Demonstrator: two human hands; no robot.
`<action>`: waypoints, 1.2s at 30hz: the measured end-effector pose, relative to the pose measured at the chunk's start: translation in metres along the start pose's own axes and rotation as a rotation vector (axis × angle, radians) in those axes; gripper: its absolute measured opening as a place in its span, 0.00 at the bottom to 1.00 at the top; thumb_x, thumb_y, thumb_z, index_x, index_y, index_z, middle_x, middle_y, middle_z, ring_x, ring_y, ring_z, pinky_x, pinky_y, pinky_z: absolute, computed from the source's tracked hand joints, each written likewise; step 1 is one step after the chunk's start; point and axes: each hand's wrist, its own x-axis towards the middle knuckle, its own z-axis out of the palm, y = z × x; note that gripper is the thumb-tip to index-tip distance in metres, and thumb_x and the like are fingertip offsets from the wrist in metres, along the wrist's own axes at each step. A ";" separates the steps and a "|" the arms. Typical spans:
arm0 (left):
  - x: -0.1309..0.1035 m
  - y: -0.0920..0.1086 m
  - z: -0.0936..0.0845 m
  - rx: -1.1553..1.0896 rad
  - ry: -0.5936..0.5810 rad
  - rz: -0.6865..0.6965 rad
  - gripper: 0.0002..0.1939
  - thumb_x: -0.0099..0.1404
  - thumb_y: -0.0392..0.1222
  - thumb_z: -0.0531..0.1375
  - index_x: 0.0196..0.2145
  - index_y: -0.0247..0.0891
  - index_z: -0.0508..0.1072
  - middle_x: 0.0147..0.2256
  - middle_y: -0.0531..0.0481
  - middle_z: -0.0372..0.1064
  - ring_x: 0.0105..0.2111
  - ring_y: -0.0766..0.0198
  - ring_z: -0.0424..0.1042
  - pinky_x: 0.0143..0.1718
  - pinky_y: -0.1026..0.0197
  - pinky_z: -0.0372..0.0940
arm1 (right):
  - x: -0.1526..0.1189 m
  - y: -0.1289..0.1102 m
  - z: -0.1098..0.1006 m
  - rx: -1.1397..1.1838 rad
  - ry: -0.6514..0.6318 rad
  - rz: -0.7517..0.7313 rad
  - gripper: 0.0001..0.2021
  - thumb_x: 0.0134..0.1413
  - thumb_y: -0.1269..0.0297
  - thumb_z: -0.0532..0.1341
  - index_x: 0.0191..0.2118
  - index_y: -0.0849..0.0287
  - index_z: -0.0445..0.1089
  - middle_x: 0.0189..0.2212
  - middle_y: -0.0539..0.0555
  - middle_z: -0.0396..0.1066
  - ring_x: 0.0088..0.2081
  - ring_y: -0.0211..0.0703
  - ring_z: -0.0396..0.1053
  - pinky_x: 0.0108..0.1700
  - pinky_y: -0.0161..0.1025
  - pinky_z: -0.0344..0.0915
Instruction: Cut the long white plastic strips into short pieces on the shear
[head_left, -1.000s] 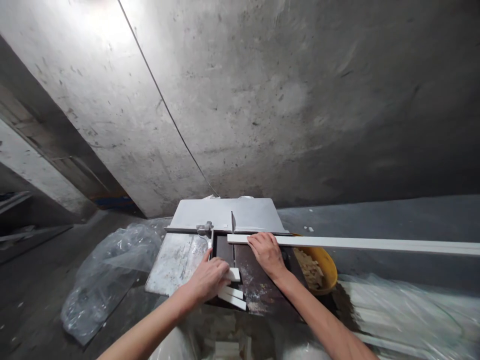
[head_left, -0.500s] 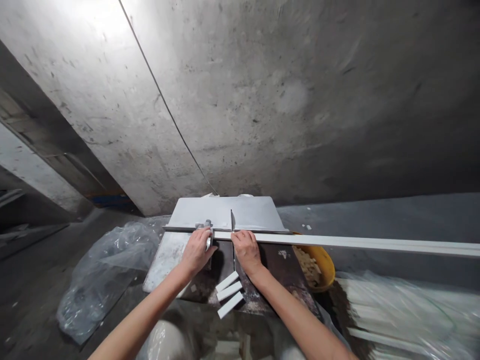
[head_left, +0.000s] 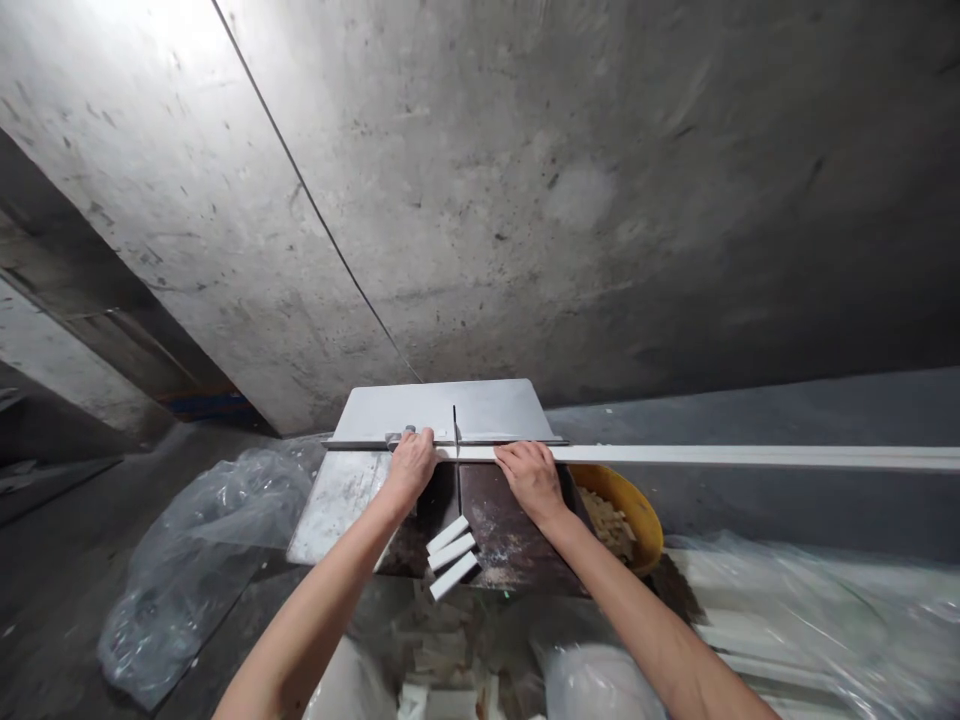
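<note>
Two hands rest on a long white strip (head_left: 712, 457) that lies across a small table saw (head_left: 442, 470). We see our left hand (head_left: 411, 466) flat on the strip's left end, fingers curled lightly over it beside a metal stop (head_left: 397, 437), and our right hand (head_left: 531, 478) pressing palm-down on the strip just right of the thin upright blade (head_left: 454, 430). Neither hand closes around anything; both are spread and bearing down. The strip's long axis runs left to right, square to the blade, and its far end reaches well past the saw's right edge, unsupported over the floor. The blade stands between our two hands, nearer the left one. Three short white cut pieces (head_left: 450, 549) lie side by side on the dark sliding bed (head_left: 510, 530), near us, close to its front edge. A yellow bowl (head_left: 637, 505) of offcuts sits just right of the saw, below the strip. Clear plastic sheeting (head_left: 195, 540) lies on the floor at both sides. A concrete wall (head_left: 525, 200) rises close behind the saw, leaving little room beyond.
</note>
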 end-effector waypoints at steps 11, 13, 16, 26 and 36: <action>-0.034 0.013 -0.007 0.022 0.015 0.139 0.02 0.66 0.34 0.55 0.38 0.37 0.67 0.41 0.44 0.68 0.44 0.53 0.66 0.53 0.49 0.58 | -0.029 -0.008 -0.013 0.002 0.013 -0.024 0.10 0.62 0.71 0.57 0.44 0.52 0.73 0.39 0.50 0.74 0.43 0.41 0.66 0.56 0.45 0.49; -0.047 0.016 -0.010 0.023 0.015 0.141 0.04 0.65 0.32 0.56 0.38 0.37 0.66 0.45 0.43 0.67 0.49 0.53 0.64 0.56 0.49 0.56 | -0.039 -0.006 -0.016 0.009 0.022 -0.023 0.10 0.62 0.70 0.57 0.44 0.52 0.74 0.39 0.50 0.74 0.43 0.42 0.66 0.57 0.46 0.48; -0.074 0.022 -0.018 -0.052 -0.051 0.180 0.09 0.62 0.31 0.58 0.40 0.38 0.65 0.46 0.45 0.67 0.51 0.55 0.65 0.60 0.46 0.51 | -0.044 -0.004 -0.018 0.015 0.024 -0.046 0.10 0.62 0.70 0.57 0.44 0.52 0.74 0.38 0.51 0.74 0.44 0.43 0.66 0.58 0.47 0.48; -0.164 0.000 -0.042 -0.317 0.029 0.343 0.05 0.66 0.37 0.58 0.40 0.41 0.64 0.49 0.46 0.66 0.50 0.57 0.66 0.59 0.46 0.54 | -0.006 -0.073 0.011 0.060 -0.055 -0.099 0.09 0.60 0.74 0.58 0.41 0.56 0.73 0.35 0.52 0.73 0.42 0.44 0.65 0.52 0.43 0.54; -0.052 0.007 -0.027 -0.066 -0.018 0.082 0.21 0.59 0.39 0.66 0.47 0.35 0.63 0.50 0.40 0.67 0.52 0.53 0.65 0.54 0.53 0.61 | -0.008 -0.081 0.015 0.035 -0.057 -0.062 0.11 0.60 0.75 0.58 0.45 0.57 0.72 0.38 0.53 0.74 0.43 0.45 0.65 0.52 0.44 0.53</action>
